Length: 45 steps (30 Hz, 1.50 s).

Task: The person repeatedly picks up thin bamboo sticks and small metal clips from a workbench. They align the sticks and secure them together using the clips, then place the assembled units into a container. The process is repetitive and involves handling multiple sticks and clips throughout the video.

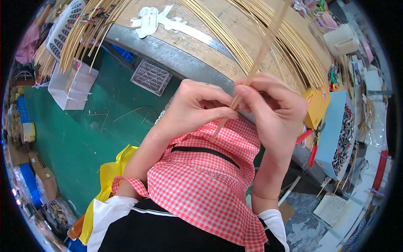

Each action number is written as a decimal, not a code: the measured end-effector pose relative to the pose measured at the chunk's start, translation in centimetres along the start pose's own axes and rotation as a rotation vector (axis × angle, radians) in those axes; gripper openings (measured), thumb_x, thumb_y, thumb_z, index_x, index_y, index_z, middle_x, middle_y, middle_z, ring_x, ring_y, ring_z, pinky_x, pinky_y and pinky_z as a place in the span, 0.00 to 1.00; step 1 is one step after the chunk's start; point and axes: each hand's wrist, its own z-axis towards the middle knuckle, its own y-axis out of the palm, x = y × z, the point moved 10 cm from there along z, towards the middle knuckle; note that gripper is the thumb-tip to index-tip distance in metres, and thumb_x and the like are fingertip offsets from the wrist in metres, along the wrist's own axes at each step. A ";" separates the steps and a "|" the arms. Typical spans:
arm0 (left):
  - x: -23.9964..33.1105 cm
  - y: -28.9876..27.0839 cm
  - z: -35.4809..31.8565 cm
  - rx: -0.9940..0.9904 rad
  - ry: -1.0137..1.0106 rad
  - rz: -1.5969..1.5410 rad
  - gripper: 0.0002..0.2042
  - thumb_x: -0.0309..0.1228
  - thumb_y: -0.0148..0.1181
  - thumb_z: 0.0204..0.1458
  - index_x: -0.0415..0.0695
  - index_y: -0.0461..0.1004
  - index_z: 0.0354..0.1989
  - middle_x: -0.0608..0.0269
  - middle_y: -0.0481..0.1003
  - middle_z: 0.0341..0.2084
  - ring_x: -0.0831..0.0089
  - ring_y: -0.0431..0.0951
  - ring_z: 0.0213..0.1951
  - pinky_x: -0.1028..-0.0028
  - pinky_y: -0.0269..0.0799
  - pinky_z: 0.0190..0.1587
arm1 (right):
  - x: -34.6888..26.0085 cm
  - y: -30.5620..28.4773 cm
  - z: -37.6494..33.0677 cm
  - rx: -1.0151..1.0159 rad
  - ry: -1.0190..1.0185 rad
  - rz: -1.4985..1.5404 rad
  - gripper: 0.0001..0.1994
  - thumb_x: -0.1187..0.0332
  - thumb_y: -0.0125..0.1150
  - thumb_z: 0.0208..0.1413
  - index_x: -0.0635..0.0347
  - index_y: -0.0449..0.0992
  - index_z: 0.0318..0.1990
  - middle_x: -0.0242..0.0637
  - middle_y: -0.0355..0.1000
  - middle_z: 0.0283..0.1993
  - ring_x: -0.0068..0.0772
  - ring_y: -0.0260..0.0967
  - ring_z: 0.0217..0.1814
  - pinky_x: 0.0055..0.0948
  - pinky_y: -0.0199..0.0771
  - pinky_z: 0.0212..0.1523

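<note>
A thin bamboo strip (263, 51), perhaps more than one together, slants from in front of my chest up over the bench; its upper part is blurred. My left hand (200, 102) pinches its lower part between thumb and forefinger. Just above that, the thumb and fingers of my right hand (275, 103) close on the same strip. The lower tip sticks out below my hands, in front of a red-and-white checked apron (201, 168). Past my hands, a bundle of long bamboo strips (216, 31) lies on the bench, with a thicker bundle (296, 52) to its right.
On the wooden bench (184, 50) lie a metal ruler (201, 38) and white paper scraps (149, 21). Red-handled pliers (313, 152), a yellow box (315, 105) and a blue box (329, 126) of small red and black pieces sit right. A crate (151, 77) stands below.
</note>
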 end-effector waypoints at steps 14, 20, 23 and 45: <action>7.3 0.6 6.3 -0.061 0.377 0.261 0.05 0.20 0.66 0.43 0.37 0.79 0.30 0.60 0.79 0.23 0.75 0.80 0.26 0.79 0.75 0.30 | -6.4 -4.5 1.4 0.277 -0.220 -0.202 0.05 0.79 0.63 0.51 0.72 0.78 0.34 0.40 0.76 0.30 0.21 0.70 0.26 0.17 0.70 0.28; 4.5 0.6 5.8 -0.042 0.335 0.283 0.05 0.22 0.66 0.43 0.39 0.79 0.30 0.61 0.79 0.22 0.76 0.80 0.26 0.79 0.75 0.31 | -4.6 -4.1 1.2 0.233 -0.172 -0.206 0.04 0.81 0.66 0.47 0.71 0.77 0.30 0.36 0.75 0.29 0.19 0.70 0.27 0.14 0.67 0.27; 4.5 0.6 5.8 -0.032 0.349 0.262 0.05 0.22 0.66 0.43 0.39 0.79 0.30 0.62 0.79 0.22 0.76 0.80 0.26 0.79 0.74 0.30 | -5.0 -4.1 1.3 0.225 -0.227 -0.275 0.03 0.80 0.66 0.48 0.71 0.77 0.30 0.35 0.75 0.28 0.18 0.70 0.26 0.14 0.67 0.26; 1.5 -1.5 1.1 0.259 0.288 0.474 0.05 0.18 0.59 0.47 0.36 0.77 0.33 0.57 0.73 0.20 0.69 0.71 0.19 0.75 0.64 0.22 | 3.5 -11.1 -3.6 0.417 0.184 -0.244 0.06 0.72 0.59 0.56 0.67 0.77 0.37 0.32 0.74 0.32 0.18 0.69 0.31 0.18 0.70 0.33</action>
